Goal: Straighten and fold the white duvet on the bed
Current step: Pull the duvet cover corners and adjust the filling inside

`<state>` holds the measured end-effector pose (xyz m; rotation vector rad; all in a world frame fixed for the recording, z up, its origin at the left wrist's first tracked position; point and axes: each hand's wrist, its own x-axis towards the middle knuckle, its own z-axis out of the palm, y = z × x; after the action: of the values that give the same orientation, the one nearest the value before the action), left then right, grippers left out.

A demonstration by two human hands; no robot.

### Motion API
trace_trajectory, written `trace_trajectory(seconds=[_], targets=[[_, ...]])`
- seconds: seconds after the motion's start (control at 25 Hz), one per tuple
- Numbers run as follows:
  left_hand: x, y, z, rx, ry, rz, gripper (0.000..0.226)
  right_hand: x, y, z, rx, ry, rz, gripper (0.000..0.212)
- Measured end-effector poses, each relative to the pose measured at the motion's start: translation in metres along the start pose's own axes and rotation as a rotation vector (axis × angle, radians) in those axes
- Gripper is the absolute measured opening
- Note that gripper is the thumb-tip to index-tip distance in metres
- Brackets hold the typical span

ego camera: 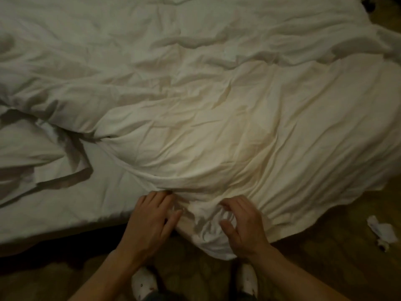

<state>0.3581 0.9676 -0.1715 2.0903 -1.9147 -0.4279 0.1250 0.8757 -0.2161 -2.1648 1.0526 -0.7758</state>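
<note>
**bedmaker_q:** So what was the state of things at that moment, biggest stuff first?

**foldsalot:** Mostly it was the white duvet [217, 101], rumpled and creased all over, covering nearly the whole bed [54, 213]. It ran from the far side right up to the near edge, and its right part spilled off the mattress and hung down toward the brown patterned floor [325, 268]. On the left a strip of bare sheet showed, with a pillow [32, 157] lying on it just beside the duvet's edge.

**bedmaker_q:** And the hands? Holding anything?

**foldsalot:** Both were at the near edge, on a bunched-up bit of the duvet that drooped over the side. The left hand [152, 216] lay fairly flat, fingers mostly straight and a little spread, tips touching the cloth where the folds gathered. Didn't look like a real grab to me. The right hand [243, 222] was more clawed, fingers and thumb curled down into the bunched fabric, so it seemed to have a loose hold on it, though the light was dim and the picture a bit soft.

**bedmaker_q:** Anything smaller?

**foldsalot:** Two white slippers [144, 283] on the person's feet at the bottom, and a crumpled bit of white paper [382, 232] on the floor off to the right, well apart from the duvet.
</note>
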Motion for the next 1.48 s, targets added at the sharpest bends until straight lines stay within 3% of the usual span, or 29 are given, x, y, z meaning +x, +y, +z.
trace_trajectory(seconds=[0.28, 0.52, 0.64, 0.84, 1.0, 1.24, 1.48], targets=[[0.013, -0.093, -0.034, 0.035, 0.172, -0.026, 0.064, 0.054, -0.075, 0.084, -0.031, 0.043, -0.072, 0.081], [0.041, -0.157, -0.045, 0.128, 0.061, 0.006, 0.069, 0.154, -0.055, 0.100, -0.213, -0.082, 0.192, 0.102], [0.058, -0.168, -0.048, 0.157, 0.064, 0.031, 0.071, 0.167, -0.049, 0.112, -0.237, -0.126, 0.222, 0.102], [0.100, -0.186, -0.061, 0.208, 0.011, 0.137, 0.076, 0.181, -0.040, 0.112, -0.209, -0.068, 0.295, 0.103], [0.176, -0.193, -0.085, 0.160, 0.029, 0.104, 0.083, 0.216, -0.035, 0.104, -0.210, -0.027, 0.314, 0.102], [0.317, -0.190, -0.119, 0.149, 0.089, 0.129, 0.089, 0.317, 0.004, 0.089, -0.269, 0.098, 0.184, 0.093], [0.432, -0.219, -0.092, 0.041, -0.059, 0.091, 0.088, 0.407, 0.068, 0.094, -0.260, -0.023, 0.263, 0.102]])
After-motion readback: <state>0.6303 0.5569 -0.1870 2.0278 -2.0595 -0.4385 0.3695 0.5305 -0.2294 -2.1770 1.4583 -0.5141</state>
